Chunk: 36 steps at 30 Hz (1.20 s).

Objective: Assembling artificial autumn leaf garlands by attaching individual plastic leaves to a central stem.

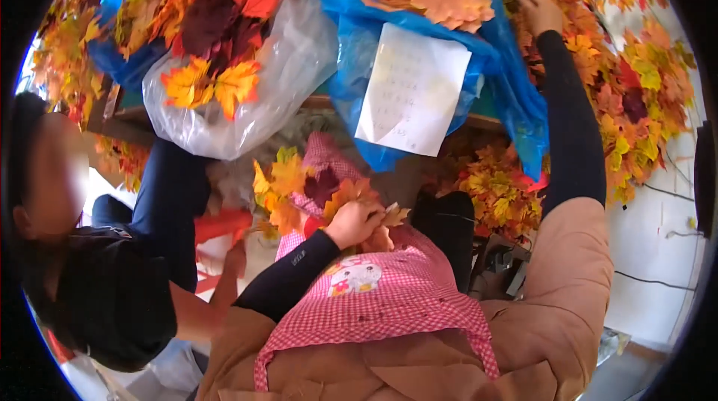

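Observation:
My left hand is closed on artificial maple leaves over my lap. A spray of yellow, orange and dark purple leaves lies just left of it, and a pale leaf tip pokes out by its fingers. At the far right, my right hand reaches up with curled fingers into a heap of orange and yellow artificial leaves. What those fingertips pinch is hidden among the leaves. A pink checked apron covers my lap beneath the left hand.
Blue plastic bags and a clear plastic bag hold more leaves on the table ahead. A handwritten white sheet hangs over the edge. Another person sits at the left beside a red stool. More leaves hang below the table.

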Motion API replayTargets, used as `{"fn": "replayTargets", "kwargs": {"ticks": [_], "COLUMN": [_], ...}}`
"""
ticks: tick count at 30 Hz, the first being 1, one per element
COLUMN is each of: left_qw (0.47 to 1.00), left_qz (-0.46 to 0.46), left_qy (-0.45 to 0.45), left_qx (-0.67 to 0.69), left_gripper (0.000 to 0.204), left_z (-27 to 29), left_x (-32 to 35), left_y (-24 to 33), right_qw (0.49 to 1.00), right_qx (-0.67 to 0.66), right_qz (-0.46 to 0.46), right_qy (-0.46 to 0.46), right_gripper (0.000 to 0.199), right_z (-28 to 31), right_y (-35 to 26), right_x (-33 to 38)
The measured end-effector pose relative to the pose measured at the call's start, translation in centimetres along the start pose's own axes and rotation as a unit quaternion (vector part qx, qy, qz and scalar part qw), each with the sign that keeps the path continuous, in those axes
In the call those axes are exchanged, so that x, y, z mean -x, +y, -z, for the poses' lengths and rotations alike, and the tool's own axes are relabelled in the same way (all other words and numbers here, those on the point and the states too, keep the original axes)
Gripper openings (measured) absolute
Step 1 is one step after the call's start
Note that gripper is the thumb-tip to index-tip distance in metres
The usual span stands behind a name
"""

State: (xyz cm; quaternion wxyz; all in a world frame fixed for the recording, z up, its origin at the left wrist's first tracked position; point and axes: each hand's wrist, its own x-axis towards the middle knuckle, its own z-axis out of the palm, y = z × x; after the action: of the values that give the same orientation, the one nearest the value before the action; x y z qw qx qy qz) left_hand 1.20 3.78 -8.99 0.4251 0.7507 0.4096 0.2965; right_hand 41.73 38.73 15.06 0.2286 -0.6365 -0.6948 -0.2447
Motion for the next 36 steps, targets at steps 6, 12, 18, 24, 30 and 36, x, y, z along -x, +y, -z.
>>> {"fn": "replayTargets", "kwargs": {"ticks": [6, 12, 18, 24, 30, 36], "left_qw": [0.998, 0.996, 0.993, 0.997, 0.982, 0.958], "left_qz": [0.037, 0.026, 0.017, -0.024, -0.002, -0.075], "left_qy": [-0.052, -0.054, -0.071, 0.015, 0.125, 0.232], "left_qx": [-0.014, -0.065, -0.091, -0.078, -0.141, -0.153], "left_gripper": [0.017, 0.017, 0.019, 0.019, 0.019, 0.013], "left_z": [0.5, -0.1, 0.0, 0.4, 1.6, 2.6], "left_x": [0.2, 1.3, 1.5, 1.6, 1.0, 0.2], "left_y": [1.3, 1.1, 1.4, 2.5, 5.7, 10.1], "right_qw": [0.951, 0.978, 0.904, 0.764, 0.762, 0.842], "right_qx": [-0.011, -0.095, -0.399, -0.548, -0.556, -0.495], "right_qz": [0.093, 0.136, 0.073, -0.089, -0.090, -0.032], "right_qy": [0.295, 0.123, -0.131, -0.329, -0.320, -0.213], "right_gripper": [0.016, 0.005, 0.003, 0.005, 0.003, 0.009], "right_z": [10.4, 16.5, 16.2, 14.0, 14.0, 15.5], "right_y": [-2.8, -11.4, -17.4, -21.5, -23.4, -24.2], "right_x": [4.5, 15.8, 26.0, 33.5, 33.6, 32.0]}}
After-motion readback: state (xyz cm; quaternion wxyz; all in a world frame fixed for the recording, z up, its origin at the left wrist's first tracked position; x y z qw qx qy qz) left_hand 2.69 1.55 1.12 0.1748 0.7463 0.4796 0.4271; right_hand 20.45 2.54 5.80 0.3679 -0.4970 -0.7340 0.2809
